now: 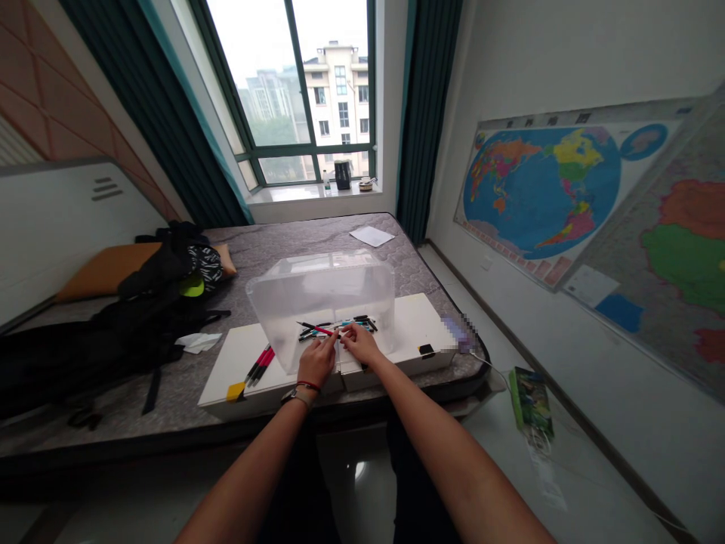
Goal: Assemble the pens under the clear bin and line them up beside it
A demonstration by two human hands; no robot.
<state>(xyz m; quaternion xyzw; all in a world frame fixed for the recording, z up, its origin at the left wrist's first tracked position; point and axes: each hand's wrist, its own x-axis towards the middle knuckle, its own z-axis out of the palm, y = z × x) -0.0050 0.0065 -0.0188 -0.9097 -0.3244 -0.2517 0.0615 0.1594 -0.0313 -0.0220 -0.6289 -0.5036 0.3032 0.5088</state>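
A slim red-and-black pen points left, its near end between the fingertips of both hands. My left hand, with a watch and red bracelet at its wrist, is closed at that end. My right hand is closed beside it, fingertips bent in against the same end. Just beyond my hands, several dark, white and blue pens lie in a loose pile. They are in the mouth of a translucent plastic box, which lies on its side. Several red-and-black pens lie together to the left of the box.
White flat boxes under the plastic box stand along the edge of a mattress. Paper lies farther back. On the left are a black bag and tissue. A cable and green box are on the floor at right.
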